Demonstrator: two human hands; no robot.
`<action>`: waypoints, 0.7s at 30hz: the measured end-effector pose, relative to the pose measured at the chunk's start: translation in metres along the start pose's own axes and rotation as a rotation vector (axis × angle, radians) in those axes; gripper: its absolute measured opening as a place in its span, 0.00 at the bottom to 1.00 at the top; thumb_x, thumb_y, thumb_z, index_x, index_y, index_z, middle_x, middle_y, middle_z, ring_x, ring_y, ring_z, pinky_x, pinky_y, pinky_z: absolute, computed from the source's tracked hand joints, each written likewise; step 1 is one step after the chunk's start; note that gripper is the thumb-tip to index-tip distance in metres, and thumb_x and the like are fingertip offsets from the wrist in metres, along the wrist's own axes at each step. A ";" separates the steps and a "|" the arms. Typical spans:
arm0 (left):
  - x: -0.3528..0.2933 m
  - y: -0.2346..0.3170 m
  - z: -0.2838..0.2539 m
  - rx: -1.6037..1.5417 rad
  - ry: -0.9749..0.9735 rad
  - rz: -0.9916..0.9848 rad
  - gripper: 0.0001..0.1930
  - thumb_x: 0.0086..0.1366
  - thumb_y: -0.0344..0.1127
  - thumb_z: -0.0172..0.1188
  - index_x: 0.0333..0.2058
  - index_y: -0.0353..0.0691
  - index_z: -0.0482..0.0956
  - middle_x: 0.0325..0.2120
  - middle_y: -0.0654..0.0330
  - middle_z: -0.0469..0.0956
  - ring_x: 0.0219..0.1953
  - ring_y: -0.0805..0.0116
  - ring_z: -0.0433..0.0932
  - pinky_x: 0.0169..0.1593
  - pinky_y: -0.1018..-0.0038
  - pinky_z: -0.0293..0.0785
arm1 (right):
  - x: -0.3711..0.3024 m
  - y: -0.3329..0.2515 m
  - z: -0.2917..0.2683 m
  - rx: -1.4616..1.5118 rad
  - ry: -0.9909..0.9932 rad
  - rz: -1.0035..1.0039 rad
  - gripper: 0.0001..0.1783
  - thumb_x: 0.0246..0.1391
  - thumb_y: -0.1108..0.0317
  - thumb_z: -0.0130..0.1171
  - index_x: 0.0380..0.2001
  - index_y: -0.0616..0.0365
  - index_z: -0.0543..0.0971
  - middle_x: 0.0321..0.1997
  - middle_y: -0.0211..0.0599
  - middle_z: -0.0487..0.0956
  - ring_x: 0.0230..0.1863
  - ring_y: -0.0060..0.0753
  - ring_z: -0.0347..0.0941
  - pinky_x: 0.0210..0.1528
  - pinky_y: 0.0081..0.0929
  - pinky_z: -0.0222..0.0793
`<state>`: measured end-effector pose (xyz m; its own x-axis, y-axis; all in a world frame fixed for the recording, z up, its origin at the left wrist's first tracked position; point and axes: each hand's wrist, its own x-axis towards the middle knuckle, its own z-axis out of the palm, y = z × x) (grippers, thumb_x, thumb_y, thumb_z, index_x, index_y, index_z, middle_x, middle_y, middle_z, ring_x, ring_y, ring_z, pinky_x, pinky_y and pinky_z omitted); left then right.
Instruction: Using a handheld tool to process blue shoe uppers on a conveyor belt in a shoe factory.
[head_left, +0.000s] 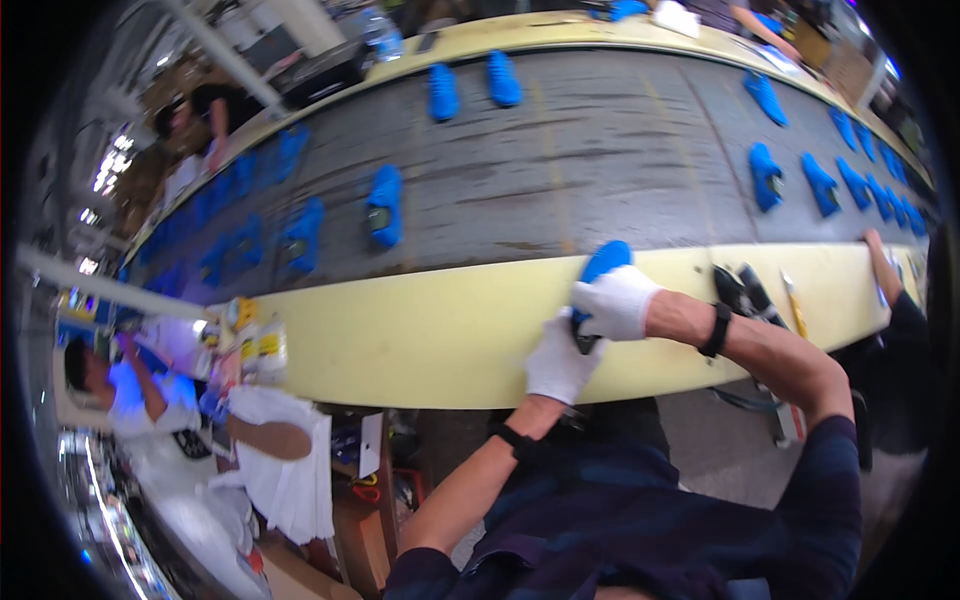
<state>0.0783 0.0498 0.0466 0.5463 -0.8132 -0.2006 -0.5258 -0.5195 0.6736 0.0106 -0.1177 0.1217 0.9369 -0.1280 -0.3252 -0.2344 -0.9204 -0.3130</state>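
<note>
Both of my hands wear white gloves and are closed on one blue shoe (608, 258) above the pale yellow ledge (420, 325). My right hand (618, 304) wraps across the middle of the shoe, and its blue toe end points away from me, toward the dark belt. Lower down, my left hand (562, 362) grips the near end, where a dark part shows between the gloves. Much of the shoe is hidden under my fingers.
Beyond the ledge runs a dark grey belt (560, 150) carrying several blue shoes, such as one shoe (384, 206) at left and another shoe (766, 178) at right. Black objects (745, 292) and a yellow-handled tool (795, 305) lie right of my hands. Co-workers sit around.
</note>
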 end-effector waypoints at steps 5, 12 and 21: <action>0.003 -0.017 0.012 -0.090 0.093 0.072 0.27 0.61 0.51 0.68 0.53 0.42 0.74 0.46 0.44 0.80 0.48 0.38 0.82 0.51 0.49 0.80 | -0.004 -0.011 0.002 -0.041 0.191 -0.105 0.15 0.46 0.62 0.71 0.32 0.63 0.82 0.30 0.51 0.83 0.33 0.55 0.83 0.35 0.48 0.79; 0.001 -0.013 0.000 -0.080 0.070 0.049 0.27 0.61 0.51 0.67 0.52 0.41 0.74 0.45 0.43 0.80 0.46 0.39 0.82 0.49 0.49 0.80 | -0.002 -0.012 0.007 -0.020 0.188 -0.285 0.11 0.51 0.70 0.66 0.37 0.62 0.80 0.38 0.50 0.79 0.38 0.54 0.81 0.37 0.47 0.79; 0.005 -0.016 0.012 -0.069 0.073 0.075 0.26 0.62 0.51 0.66 0.51 0.39 0.74 0.45 0.43 0.80 0.45 0.38 0.82 0.48 0.48 0.80 | 0.000 -0.009 0.005 -0.006 0.223 -0.299 0.09 0.52 0.70 0.65 0.36 0.60 0.80 0.36 0.47 0.78 0.34 0.53 0.82 0.35 0.47 0.78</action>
<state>0.0817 0.0509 0.0268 0.5541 -0.8268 -0.0970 -0.5226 -0.4362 0.7325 0.0111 -0.1077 0.1199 0.9974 0.0697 -0.0176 0.0588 -0.9314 -0.3591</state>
